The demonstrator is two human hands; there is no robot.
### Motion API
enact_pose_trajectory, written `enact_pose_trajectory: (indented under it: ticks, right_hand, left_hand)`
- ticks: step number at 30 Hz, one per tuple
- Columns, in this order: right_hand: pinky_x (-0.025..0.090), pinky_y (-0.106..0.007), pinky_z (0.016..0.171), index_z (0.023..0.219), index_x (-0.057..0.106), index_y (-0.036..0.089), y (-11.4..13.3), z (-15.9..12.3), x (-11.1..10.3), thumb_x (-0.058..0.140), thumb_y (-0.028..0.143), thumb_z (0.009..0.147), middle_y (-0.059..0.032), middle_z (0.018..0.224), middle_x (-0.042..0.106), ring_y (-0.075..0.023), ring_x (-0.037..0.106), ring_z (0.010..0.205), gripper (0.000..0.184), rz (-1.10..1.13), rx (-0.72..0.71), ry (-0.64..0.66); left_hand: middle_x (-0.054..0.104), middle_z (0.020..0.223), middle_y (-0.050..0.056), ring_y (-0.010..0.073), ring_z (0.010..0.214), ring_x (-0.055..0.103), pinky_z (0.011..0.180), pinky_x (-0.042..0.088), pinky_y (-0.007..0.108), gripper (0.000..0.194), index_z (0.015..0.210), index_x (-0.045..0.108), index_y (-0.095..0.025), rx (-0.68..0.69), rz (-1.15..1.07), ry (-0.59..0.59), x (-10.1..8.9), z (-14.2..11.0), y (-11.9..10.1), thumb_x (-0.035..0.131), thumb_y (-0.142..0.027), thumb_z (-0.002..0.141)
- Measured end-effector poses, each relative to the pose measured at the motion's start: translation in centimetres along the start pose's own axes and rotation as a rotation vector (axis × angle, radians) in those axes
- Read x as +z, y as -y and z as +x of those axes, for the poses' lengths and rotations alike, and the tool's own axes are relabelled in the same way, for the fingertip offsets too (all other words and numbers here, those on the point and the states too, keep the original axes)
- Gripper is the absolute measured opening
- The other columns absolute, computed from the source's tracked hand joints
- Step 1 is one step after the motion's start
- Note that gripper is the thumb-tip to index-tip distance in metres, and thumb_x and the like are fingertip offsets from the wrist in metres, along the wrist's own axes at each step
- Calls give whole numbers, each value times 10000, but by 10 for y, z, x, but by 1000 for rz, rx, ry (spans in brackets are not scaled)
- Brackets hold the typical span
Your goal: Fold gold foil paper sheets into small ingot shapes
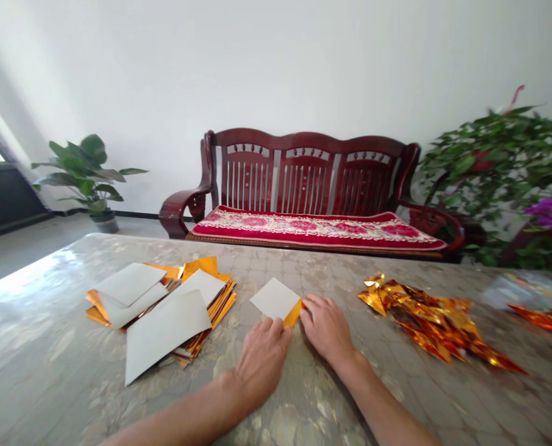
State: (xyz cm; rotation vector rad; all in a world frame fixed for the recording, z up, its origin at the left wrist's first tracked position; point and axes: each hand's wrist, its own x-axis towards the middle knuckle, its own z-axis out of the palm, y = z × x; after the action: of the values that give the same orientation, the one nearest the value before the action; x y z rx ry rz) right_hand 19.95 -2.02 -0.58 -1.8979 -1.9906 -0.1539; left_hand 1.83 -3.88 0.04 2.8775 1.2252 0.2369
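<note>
A sheet of gold foil paper (pixel 274 298) lies on the table with its white back up. Its near right edge is folded over, so a narrow gold strip shows. My left hand (pixel 264 348) is closed at the near corner of the strip, thumb and fingers on the fold. At the strip's other end, my right hand (pixel 326 325) pinches the right corner, fingers curled. To the left lies a loose stack of foil sheets (pixel 168 337), mostly white side up with gold edges poking out. Folded gold foil pieces (pixel 436 316) are heaped on the right.
A patterned cloth or cover spans the table (pixel 298 402). At its right end are a clear plastic bag (pixel 524 290) and more orange-gold foil (pixel 547 319). Beyond stands a dark red wooden bench (pixel 308 173), with potted plants (pixel 90 170) on either side.
</note>
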Motion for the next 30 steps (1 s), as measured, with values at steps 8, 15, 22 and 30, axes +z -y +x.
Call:
enact_pose_trajectory:
  ticks: [8, 15, 22, 30]
  right_hand:
    - [402, -359, 881, 1011, 685, 191, -1, 4, 6, 623, 297, 833, -94, 1048, 661, -258, 546, 1009, 217, 50, 115, -57]
    - [428, -321, 757, 1029, 627, 229, 2, 6, 8, 585, 209, 792, -15, 870, 690, -219, 604, 861, 241, 280, 217, -42]
    - [473, -340, 840, 1218, 577, 206, 12, -1, 3, 488, 228, 895, -55, 933, 700, -198, 646, 865, 336, 390, -36, -368]
    - [424, -327, 803, 1190, 613, 198, 27, -11, -12, 462, 215, 979, -60, 913, 719, -195, 611, 867, 261, 206, -412, -480]
  left_hand:
    - [588, 981, 73, 243, 883, 560, 772, 490, 379, 244, 1051, 565, -182, 30, -45, 5, 4, -1, -13, 464, -78, 855]
    - [596, 965, 54, 207, 850, 601, 749, 510, 327, 176, 981, 593, -206, -2, -130, 48, 2, -1, -9, 455, -133, 900]
    - [533, 1250, 55, 140, 930, 613, 859, 529, 286, 439, 1324, 441, -277, -83, -549, -437, 6, 5, 12, 470, -123, 913]
    - [631, 1062, 43, 157, 959, 607, 872, 515, 290, 367, 1275, 508, -232, -39, -652, -645, 2, 12, 21, 517, -132, 923]
